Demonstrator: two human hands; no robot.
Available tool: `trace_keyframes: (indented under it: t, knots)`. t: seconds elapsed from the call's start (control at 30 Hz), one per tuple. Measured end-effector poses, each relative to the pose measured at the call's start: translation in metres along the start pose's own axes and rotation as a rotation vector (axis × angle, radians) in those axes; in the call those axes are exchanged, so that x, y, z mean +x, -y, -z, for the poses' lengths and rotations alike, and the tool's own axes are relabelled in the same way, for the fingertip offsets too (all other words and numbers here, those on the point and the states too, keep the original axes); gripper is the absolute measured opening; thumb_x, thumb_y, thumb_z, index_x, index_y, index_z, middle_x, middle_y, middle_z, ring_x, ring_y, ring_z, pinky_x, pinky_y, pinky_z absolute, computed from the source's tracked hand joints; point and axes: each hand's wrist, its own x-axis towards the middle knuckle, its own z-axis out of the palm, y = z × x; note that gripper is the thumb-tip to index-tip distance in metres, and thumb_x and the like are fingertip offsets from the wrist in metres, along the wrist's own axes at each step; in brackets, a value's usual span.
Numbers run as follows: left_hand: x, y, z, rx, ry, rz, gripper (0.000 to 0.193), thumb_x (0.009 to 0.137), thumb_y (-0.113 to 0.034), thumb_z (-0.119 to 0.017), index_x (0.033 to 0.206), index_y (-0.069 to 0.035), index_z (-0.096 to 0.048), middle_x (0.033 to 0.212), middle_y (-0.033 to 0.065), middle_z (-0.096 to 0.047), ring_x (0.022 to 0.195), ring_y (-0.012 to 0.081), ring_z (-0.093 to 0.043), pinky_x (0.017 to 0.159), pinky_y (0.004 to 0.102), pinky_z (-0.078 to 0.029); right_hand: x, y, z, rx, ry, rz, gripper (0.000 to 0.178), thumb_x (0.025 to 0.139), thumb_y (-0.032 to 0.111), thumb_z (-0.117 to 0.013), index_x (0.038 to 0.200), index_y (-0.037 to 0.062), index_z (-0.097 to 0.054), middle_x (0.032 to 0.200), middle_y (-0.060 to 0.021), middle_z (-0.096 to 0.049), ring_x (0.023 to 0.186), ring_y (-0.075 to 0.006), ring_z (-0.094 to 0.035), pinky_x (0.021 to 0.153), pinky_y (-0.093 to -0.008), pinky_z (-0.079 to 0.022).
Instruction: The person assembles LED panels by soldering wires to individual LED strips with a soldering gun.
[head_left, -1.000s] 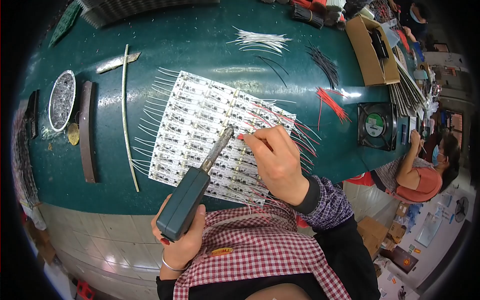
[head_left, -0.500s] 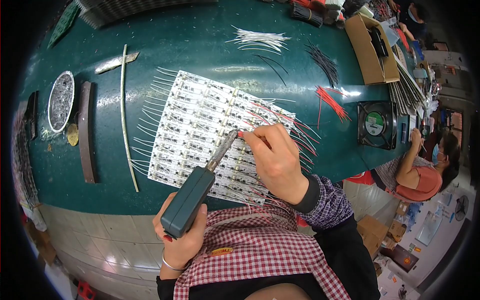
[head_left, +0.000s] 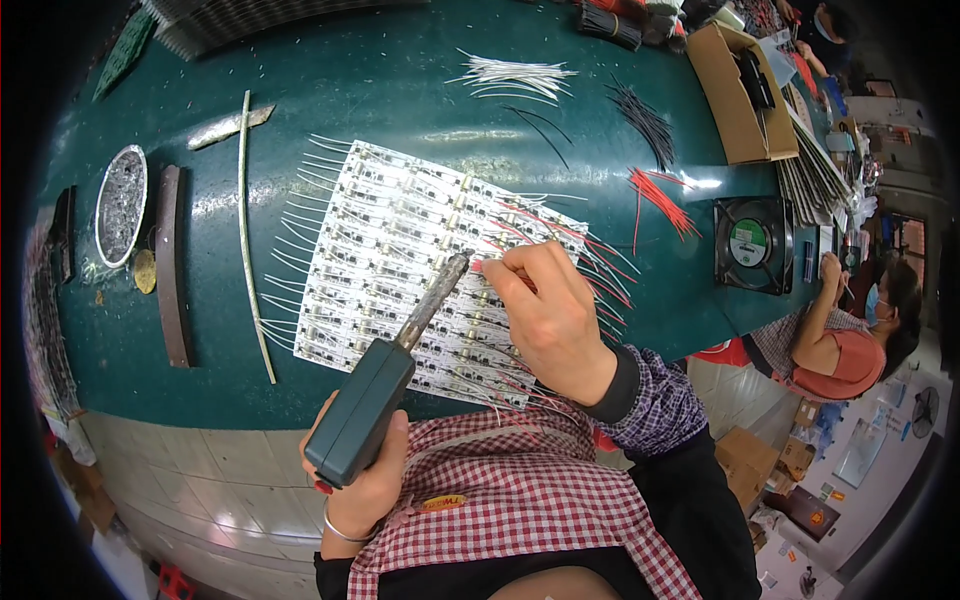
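My left hand (head_left: 368, 482) is wrapped round the dark green body of a soldering gun (head_left: 362, 408). The gun's scorched metal tip points up and right over a white circuit board panel (head_left: 385, 215), which carries rows of small parts. My right hand (head_left: 555, 325) is closed in a pinch above the panel's right half. A bit of red wire (head_left: 477, 267) shows at its fingertips, a small gap from the iron's tip. White wires stick out along the panel's left side; red, white and dark wires lie along its right side, partly under my right hand.
Beyond the panel lie bundles of white wires (head_left: 515, 75), black wires (head_left: 643, 125) and red wires (head_left: 662, 203). A black fan (head_left: 752, 248) and a cardboard box (head_left: 735, 95) stand right. Left are an oval dish (head_left: 121, 205), a brown bar (head_left: 173, 265) and a pale rod (head_left: 247, 235). A co-worker (head_left: 840, 335) sits right.
The soldering gun has shifted slightly left, and its tip has drawn a little away from the red wire at my right fingertips. My right hand has barely moved.
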Motion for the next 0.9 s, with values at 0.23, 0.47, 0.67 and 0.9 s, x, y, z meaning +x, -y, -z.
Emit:
trace_keyframes:
  t: [0.23,0.47,0.67,0.9]
  knots:
    - [-0.009,0.005,0.005,-0.047,0.068,0.028,0.042,0.081,0.002,-0.080,0.120,0.003,-0.062,0.106,0.0085,-0.068,0.091,0.0180,-0.064,0.082,0.0296,-0.052,0.000,0.001,0.000,-0.024,0.000,-0.001,0.030,0.075,-0.004,-0.066,0.105,-0.0056,-0.065,0.095,-0.0114,-0.055,0.085,-0.0262,-0.054,0.070,-0.0335,-0.048]
    - [0.004,-0.003,-0.003,-0.045,-0.009,-0.032,0.019,0.076,0.001,-0.077,0.094,0.005,-0.071,0.087,0.0133,-0.069,0.067,0.0205,-0.067,0.059,0.0291,-0.052,-0.002,-0.001,-0.001,-0.008,-0.030,0.000,0.028,0.076,-0.004,-0.065,0.104,-0.0040,-0.064,0.096,-0.0115,-0.055,0.085,-0.0265,-0.054,0.071,-0.0342,-0.048]
    - [0.008,-0.007,-0.004,-0.078,0.042,-0.010,0.018,0.075,0.004,-0.075,0.092,0.007,-0.070,0.086,0.0140,-0.068,0.066,0.0200,-0.066,0.057,0.0289,-0.051,-0.002,-0.001,-0.003,0.007,-0.033,-0.008,0.028,0.077,-0.004,-0.065,0.104,-0.0043,-0.063,0.095,-0.0116,-0.055,0.084,-0.0264,-0.054,0.070,-0.0343,-0.048]
    - [0.007,-0.005,-0.004,-0.083,0.030,-0.003,0.018,0.075,0.004,-0.075,0.092,0.007,-0.069,0.085,0.0138,-0.068,0.065,0.0202,-0.066,0.057,0.0289,-0.051,-0.004,-0.003,-0.006,0.015,-0.068,0.000,0.030,0.074,-0.005,-0.066,0.104,-0.0047,-0.064,0.096,-0.0120,-0.056,0.082,-0.0266,-0.056,0.069,-0.0341,-0.049]
